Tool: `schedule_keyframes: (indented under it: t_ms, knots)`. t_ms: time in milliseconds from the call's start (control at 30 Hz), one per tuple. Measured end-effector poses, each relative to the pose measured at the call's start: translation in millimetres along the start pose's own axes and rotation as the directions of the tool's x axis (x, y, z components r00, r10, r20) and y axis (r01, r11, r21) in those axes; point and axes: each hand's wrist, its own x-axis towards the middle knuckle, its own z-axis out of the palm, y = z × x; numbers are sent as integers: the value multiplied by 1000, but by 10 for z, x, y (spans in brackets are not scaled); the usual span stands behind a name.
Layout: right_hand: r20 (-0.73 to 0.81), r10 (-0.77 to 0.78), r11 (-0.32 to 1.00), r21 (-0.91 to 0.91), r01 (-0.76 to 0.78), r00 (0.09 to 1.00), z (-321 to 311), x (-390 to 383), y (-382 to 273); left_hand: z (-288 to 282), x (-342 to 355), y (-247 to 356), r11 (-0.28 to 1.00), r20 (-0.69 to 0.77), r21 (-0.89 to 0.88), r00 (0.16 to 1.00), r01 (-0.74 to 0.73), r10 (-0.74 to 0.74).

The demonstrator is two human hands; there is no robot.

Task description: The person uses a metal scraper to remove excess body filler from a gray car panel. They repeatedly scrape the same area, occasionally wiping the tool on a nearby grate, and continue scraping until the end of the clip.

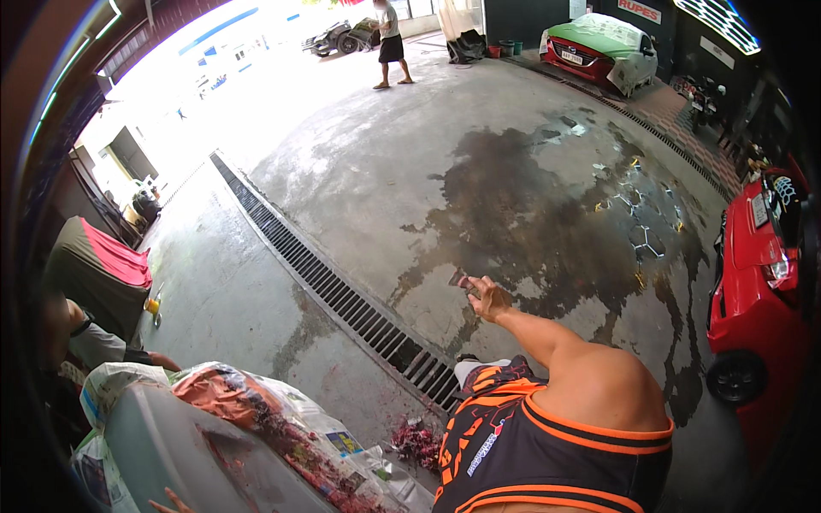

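Note:
My right hand [487, 299] is raised out over the wet floor, gripping a small flat scraper [458, 278] with reddish stains. At the lower left edge, the fingers of my left hand [171, 502] show spread against a grey vehicle panel [154, 436]; the rest of that hand is out of view. Crumpled paper masking [222, 385] with red and orange stains runs along the panel. A heap of dark red scraps [415, 440] lies on the floor beside it.
A drain grate [282, 244] crosses the floor. Around it are a co-worker [85, 342], a covered object [103, 265], a red car [761, 282], a masked green-and-red car [594, 51], a walking person [389, 34], a quad bike [329, 38] and scattered hexagonal light frames [641, 239].

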Motion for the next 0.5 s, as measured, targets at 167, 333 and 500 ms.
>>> schedule_keyframes:
  t_ms: [167, 333, 500]
  knots:
    - [-143, -294, 942, 125, 312, 945, 148, 478, -118, -322, 323, 662, 871, 246, 247, 842, 424, -479]
    - [80, -370, 924, 134, 358, 926, 522, 1101, -232, -454, 234, 1760, 934, 334, 355, 929, 34, -161]
    - [280, -528, 848, 226, 480, 802, 1198, 1671, -271, 255, -669, 3486, 960, 478, 20, 841, 278, -253]
